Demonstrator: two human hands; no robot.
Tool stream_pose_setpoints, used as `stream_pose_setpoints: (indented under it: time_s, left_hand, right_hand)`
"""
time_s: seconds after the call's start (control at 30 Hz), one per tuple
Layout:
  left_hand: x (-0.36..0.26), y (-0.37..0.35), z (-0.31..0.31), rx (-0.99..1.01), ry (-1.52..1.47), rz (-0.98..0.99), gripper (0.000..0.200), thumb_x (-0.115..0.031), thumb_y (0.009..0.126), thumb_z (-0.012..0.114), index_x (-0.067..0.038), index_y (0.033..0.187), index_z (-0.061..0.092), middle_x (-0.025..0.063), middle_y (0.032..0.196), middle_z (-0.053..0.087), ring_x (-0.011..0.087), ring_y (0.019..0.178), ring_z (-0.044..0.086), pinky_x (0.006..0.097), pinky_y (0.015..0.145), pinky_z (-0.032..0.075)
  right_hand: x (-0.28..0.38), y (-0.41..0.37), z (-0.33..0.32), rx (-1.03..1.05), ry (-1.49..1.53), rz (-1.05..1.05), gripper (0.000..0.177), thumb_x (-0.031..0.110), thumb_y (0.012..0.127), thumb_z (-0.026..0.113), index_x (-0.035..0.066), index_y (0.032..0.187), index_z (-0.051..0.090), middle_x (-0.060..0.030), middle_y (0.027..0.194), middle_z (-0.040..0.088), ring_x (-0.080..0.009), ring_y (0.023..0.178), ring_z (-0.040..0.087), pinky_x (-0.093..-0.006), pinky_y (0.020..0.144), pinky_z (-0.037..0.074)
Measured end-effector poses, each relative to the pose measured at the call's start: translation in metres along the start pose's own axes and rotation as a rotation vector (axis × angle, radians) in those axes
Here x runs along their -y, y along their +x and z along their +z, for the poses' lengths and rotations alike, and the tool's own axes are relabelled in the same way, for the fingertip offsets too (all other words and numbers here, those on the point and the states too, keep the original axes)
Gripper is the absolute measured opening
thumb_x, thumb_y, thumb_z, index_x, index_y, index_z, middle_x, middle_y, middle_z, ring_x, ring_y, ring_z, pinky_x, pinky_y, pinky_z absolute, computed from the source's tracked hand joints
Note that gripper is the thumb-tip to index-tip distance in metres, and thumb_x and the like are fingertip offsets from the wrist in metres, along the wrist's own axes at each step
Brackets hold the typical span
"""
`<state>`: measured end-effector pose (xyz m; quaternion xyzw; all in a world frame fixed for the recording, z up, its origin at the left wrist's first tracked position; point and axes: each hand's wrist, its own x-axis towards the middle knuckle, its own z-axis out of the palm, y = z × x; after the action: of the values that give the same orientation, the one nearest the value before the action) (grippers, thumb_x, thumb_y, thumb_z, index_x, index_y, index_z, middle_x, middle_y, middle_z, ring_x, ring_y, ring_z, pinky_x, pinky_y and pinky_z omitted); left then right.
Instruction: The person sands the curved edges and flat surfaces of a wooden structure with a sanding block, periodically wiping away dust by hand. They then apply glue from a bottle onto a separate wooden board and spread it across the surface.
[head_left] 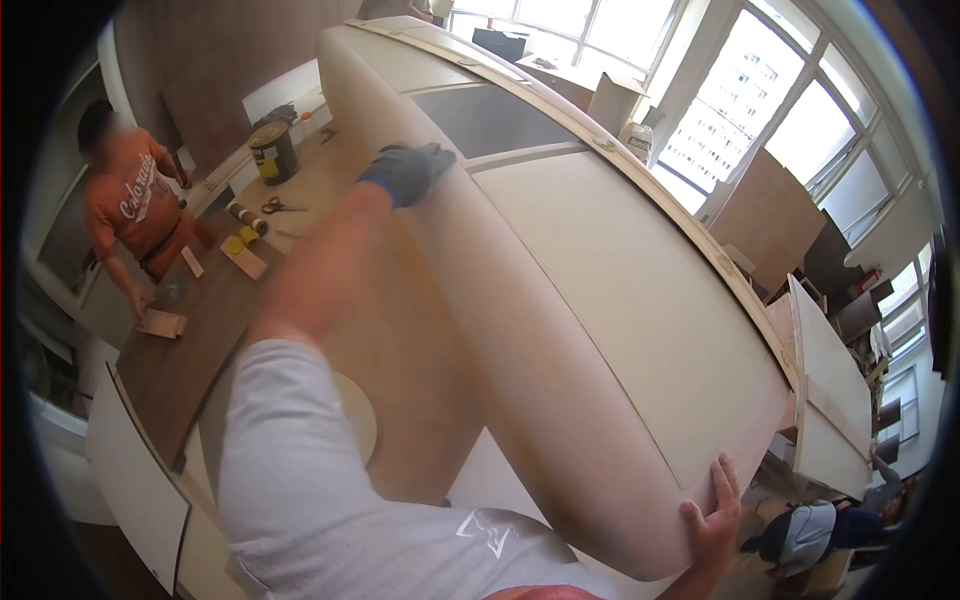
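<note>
One shirt (300, 450), two hands (408, 174) (714, 512) — touching one panel (590, 330)

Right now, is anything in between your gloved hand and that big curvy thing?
No, nothing that I can see. The gloved left hand lies right on the big curved piece, and the right hand touches its near end. The can and scissors sit off to the side.

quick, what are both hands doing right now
Left hand: gloved, on the large panel; can't tell if open or closed.
Right hand: bare, open, on the panel's near end.
</note>
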<state>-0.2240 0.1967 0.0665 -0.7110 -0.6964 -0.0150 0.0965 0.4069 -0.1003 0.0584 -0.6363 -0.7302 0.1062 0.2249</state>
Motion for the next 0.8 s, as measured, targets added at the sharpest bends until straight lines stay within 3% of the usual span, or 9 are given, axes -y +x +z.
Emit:
stream_pose_setpoints:
  time_s: [0.1,0.23,0.27,0.33,0.47,0.6,0.67,0.8]
  left_hand:
    - [0.015,-0.002,0.009,-0.055,-0.016,0.054,0.062,-0.002,0.097,0.048,-0.022,0.156,0.05,0.0076,0.163,0.048,0.0352,0.14,0.056,0.0439,0.116,0.045]
    - [0.015,0.035,0.01,0.033,-0.092,-0.047,0.066,-0.003,0.096,0.05,-0.022,0.159,0.046,0.0071,0.165,0.045,0.0367,0.137,0.058,0.0431,0.115,0.045]
    - [0.011,0.037,0.011,0.059,0.005,-0.071,0.068,-0.002,0.095,0.049,-0.023,0.159,0.046,0.0066,0.168,0.041,0.0375,0.136,0.058,0.0433,0.116,0.045]
    - [0.003,0.012,0.008,0.052,-0.028,-0.057,0.068,-0.002,0.095,0.048,-0.023,0.16,0.045,0.0064,0.169,0.039,0.0372,0.137,0.058,0.0436,0.117,0.045]
    - [0.032,0.008,0.029,-0.072,-0.136,0.05,0.067,-0.003,0.095,0.047,-0.022,0.159,0.045,0.0072,0.17,0.037,0.0363,0.137,0.058,0.0451,0.118,0.043]
    - [0.011,0.02,0.026,-0.078,-0.134,-0.104,0.062,-0.007,0.099,0.042,-0.021,0.159,0.045,0.0049,0.167,0.041,0.0365,0.137,0.058,0.0468,0.113,0.046]
    - [0.002,-0.006,0.018,-0.07,-0.193,-0.109,0.062,-0.009,0.098,0.044,-0.022,0.159,0.044,0.0082,0.167,0.039,0.0372,0.136,0.058,0.0481,0.111,0.048]
    - [-0.027,-0.047,0.058,-0.355,-0.317,-0.132,0.063,-0.011,0.097,0.049,-0.017,0.159,0.043,0.0163,0.164,0.042,0.041,0.132,0.06,0.051,0.107,0.051]
  right_hand:
    - [-0.01,0.0,0.004,-0.017,0.072,-0.027,0.095,0.064,0.084,0.078,-0.007,0.143,0.058,-0.0298,0.154,0.052,-0.0477,0.146,0.046,-0.0525,0.121,0.035]
    - [-0.005,0.002,0.007,-0.026,0.029,-0.035,0.095,0.065,0.084,0.077,-0.007,0.143,0.058,-0.0297,0.154,0.052,-0.0479,0.145,0.047,-0.0529,0.12,0.036]
    - [-0.004,0.002,0.006,-0.026,0.015,-0.028,0.095,0.065,0.084,0.076,-0.007,0.143,0.058,-0.0298,0.154,0.052,-0.0478,0.145,0.047,-0.053,0.12,0.036]
    - [-0.006,0.0,0.0,-0.013,-0.011,-0.022,0.095,0.065,0.085,0.076,-0.008,0.143,0.058,-0.0297,0.154,0.052,-0.0474,0.145,0.047,-0.0529,0.12,0.036]
    - [-0.001,0.002,0.005,-0.022,-0.009,-0.013,0.092,0.063,0.086,0.075,-0.007,0.144,0.057,-0.029,0.155,0.051,-0.0466,0.145,0.047,-0.0522,0.12,0.036]
    - [0.008,0.003,-0.001,0.013,-0.006,0.009,0.09,0.06,0.087,0.075,-0.007,0.144,0.056,-0.0282,0.157,0.049,-0.0463,0.147,0.045,-0.0507,0.121,0.035]
    - [0.004,0.0,0.002,0.029,-0.043,0.007,0.09,0.057,0.087,0.075,-0.007,0.147,0.054,-0.0289,0.158,0.048,-0.0463,0.15,0.041,-0.0517,0.124,0.031]
    - [0.026,0.017,-0.001,0.2,-0.273,-0.101,0.099,0.054,0.087,0.075,-0.008,0.156,0.04,-0.0318,0.163,0.039,-0.0477,0.156,0.029,-0.0545,0.129,0.018]
